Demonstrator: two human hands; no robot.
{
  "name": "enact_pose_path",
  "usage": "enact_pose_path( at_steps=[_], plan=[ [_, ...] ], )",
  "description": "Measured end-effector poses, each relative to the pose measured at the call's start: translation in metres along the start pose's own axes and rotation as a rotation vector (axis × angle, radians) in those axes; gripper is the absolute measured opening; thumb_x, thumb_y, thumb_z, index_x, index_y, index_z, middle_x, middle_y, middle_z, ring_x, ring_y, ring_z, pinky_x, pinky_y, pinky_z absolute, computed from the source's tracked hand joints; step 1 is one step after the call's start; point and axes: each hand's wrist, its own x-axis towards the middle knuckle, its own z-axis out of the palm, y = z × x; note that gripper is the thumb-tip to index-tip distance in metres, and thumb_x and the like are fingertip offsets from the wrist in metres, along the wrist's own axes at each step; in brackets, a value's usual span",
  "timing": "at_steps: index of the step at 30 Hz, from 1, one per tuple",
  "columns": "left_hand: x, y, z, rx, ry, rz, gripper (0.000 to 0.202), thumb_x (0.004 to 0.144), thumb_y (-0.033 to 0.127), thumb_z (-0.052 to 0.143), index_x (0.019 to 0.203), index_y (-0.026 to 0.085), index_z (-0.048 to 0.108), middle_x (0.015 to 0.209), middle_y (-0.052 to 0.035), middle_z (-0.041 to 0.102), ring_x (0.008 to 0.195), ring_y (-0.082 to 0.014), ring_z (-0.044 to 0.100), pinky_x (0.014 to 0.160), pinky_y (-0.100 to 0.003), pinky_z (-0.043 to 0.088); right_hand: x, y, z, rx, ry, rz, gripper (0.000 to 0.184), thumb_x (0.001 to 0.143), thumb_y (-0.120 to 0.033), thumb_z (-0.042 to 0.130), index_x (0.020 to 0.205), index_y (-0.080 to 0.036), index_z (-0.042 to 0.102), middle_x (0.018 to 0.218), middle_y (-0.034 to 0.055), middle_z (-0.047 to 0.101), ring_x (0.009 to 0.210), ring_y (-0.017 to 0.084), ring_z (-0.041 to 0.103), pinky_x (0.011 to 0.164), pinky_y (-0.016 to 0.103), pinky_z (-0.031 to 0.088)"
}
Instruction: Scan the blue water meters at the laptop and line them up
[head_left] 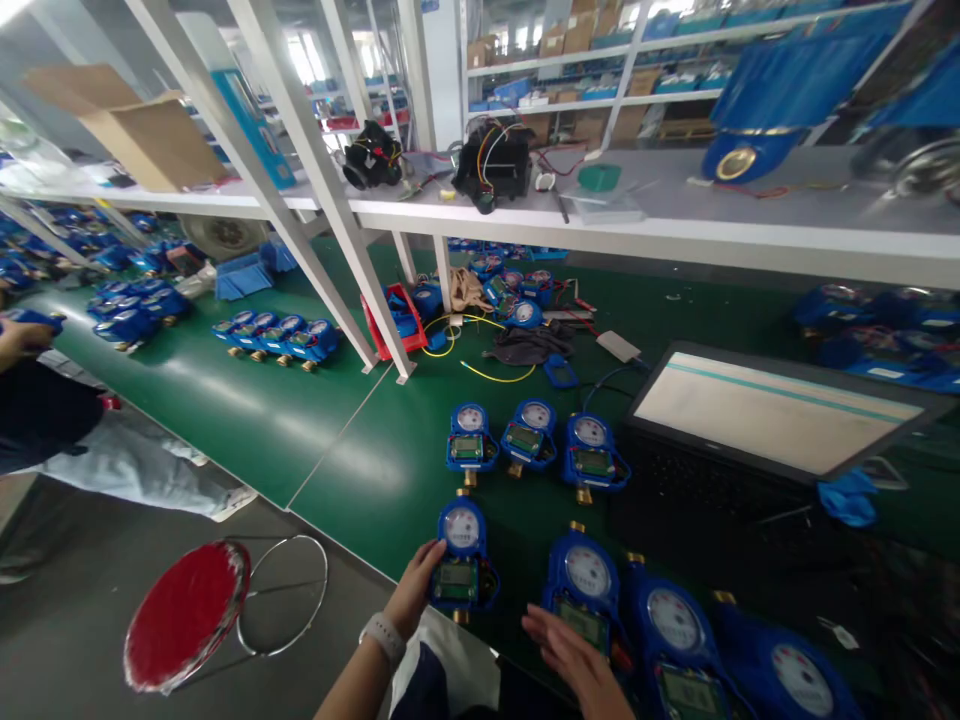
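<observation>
So: long green-topped workbench (360,470) runs across the view, white metal shelf frame (322,190) standing on it with a white shelf board on top. Open black laptop (757,440) sits on the bench at right, screen lit and pale, tilted back. Brown cardboard box (135,130) on the shelf board at far left; black wired module (495,160) mid-shelf. Round red stool (186,612) with chrome ring stands on the grey floor left of the bench edge. Row of three blue water meters with round dials and brass fittings (534,440) sits mid-bench, side by side, just left of the laptop. Nearer the bench edge, another row: the blue water meter with green LCD window (463,560) is leftmost, then the second blue water meter (586,590) just beside it, more of the same trailing off right. Left hand (416,590) grips the leftmost meter from its left side, thumb and fingers wrapped on the lower housing by the LCD; white watch on the wrist. Right hand (574,655) lies flat, fingers extended and loosely together, touching the lower edge of the second meter, not closed on it. Another person's hand (22,340) at far left holds a blue meter.
</observation>
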Motion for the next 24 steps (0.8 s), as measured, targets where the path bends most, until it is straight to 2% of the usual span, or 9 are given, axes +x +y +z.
enact_pose_path(
  at_steps=[3,6,10,14,16,19,22,24],
  plan=[
    [0.008,0.000,-0.002,-0.031,-0.093,-0.023,0.069,0.077,0.043,0.069,0.132,0.013,0.040,0.108,-0.0162,0.072,0.093,-0.0271,0.071,0.082,-0.037,0.055,0.028,-0.028,0.026,0.077,0.083,-0.051,0.073,0.051,-0.075,0.074,0.103,-0.024,0.074,0.115,0.0117,0.070,0.121,0.032,0.056,0.110,0.046,0.037],
    [0.017,0.004,-0.009,-0.054,-0.164,-0.019,0.083,0.070,0.044,0.075,0.137,0.017,0.034,0.097,-0.0116,0.075,0.090,-0.0270,0.072,0.085,-0.038,0.055,0.054,-0.043,0.048,0.199,0.206,-0.087,0.069,0.048,-0.068,0.079,0.099,-0.023,0.074,0.112,0.0109,0.071,0.120,0.033,0.057,0.109,0.048,0.039],
    [0.031,0.019,-0.027,-0.065,-0.187,-0.071,0.091,0.063,0.049,0.080,0.136,0.018,0.037,0.093,-0.0091,0.076,0.089,-0.0279,0.072,0.083,-0.038,0.056,0.092,-0.045,0.069,0.383,0.382,-0.112,0.063,0.047,-0.058,0.083,0.098,-0.023,0.071,0.110,0.0094,0.071,0.119,0.033,0.057,0.105,0.048,0.043],
    [0.041,0.047,-0.054,-0.001,-0.202,-0.084,0.083,0.063,0.047,0.080,0.133,0.020,0.043,0.095,-0.0072,0.077,0.090,-0.0283,0.072,0.079,-0.035,0.057,0.132,-0.045,0.072,0.518,0.584,-0.116,0.061,0.046,-0.057,0.081,0.093,-0.022,0.065,0.118,0.0109,0.066,0.121,0.032,0.055,0.102,0.044,0.045],
    [0.044,0.063,-0.069,0.014,-0.170,-0.101,0.074,0.069,0.042,0.077,0.133,0.023,0.044,0.095,-0.0054,0.077,0.089,-0.0271,0.072,0.074,-0.033,0.058,0.150,-0.048,0.068,0.540,0.653,-0.085,0.059,0.047,-0.057,0.080,0.093,-0.024,0.063,0.119,0.0101,0.065,0.123,0.031,0.053,0.102,0.043,0.045],
    [0.049,0.086,-0.089,0.046,-0.057,-0.144,0.064,0.076,0.033,0.071,0.134,0.027,0.045,0.101,-0.0041,0.076,0.087,-0.0244,0.073,0.069,-0.030,0.058,0.171,-0.054,0.059,0.562,0.700,-0.061,0.054,0.051,-0.056,0.079,0.093,-0.026,0.063,0.115,0.0082,0.065,0.124,0.030,0.052,0.101,0.042,0.046],
    [0.058,0.102,-0.104,0.071,0.073,-0.161,0.056,0.082,0.027,0.065,0.135,0.027,0.047,0.118,-0.0051,0.071,0.089,-0.0215,0.072,0.065,-0.026,0.059,0.190,-0.063,0.051,0.598,0.704,-0.036,0.049,0.054,-0.056,0.078,0.088,-0.025,0.062,0.108,0.0082,0.066,0.119,0.028,0.054,0.096,0.039,0.049],
    [0.066,0.108,-0.110,0.075,0.143,-0.141,0.057,0.082,0.025,0.063,0.137,0.026,0.045,0.120,-0.0063,0.070,0.088,-0.0210,0.073,0.064,-0.027,0.059,0.201,-0.070,0.048,0.633,0.682,-0.015,0.045,0.057,-0.056,0.077,0.084,-0.024,0.062,0.100,0.0076,0.067,0.113,0.026,0.058,0.090,0.036,0.051]
  ],
)
